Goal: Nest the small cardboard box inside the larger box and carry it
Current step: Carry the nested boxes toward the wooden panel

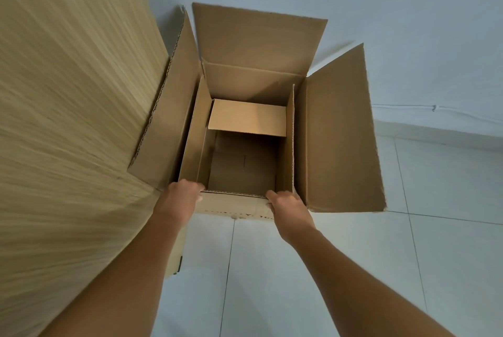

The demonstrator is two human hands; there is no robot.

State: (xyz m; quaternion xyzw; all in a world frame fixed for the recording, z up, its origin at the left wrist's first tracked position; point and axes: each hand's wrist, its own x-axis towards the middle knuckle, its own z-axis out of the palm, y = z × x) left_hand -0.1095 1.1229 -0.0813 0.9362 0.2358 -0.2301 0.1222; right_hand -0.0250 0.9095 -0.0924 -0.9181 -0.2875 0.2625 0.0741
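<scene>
Cardboard fills the centre of the frame: the small box (245,157) is seen nested inside the larger box (337,146), flaps open. Its near rim is gripped by the left hand (183,196) and right hand (287,207), fingers clamped over the edge, above the tiled floor (353,268).
</scene>
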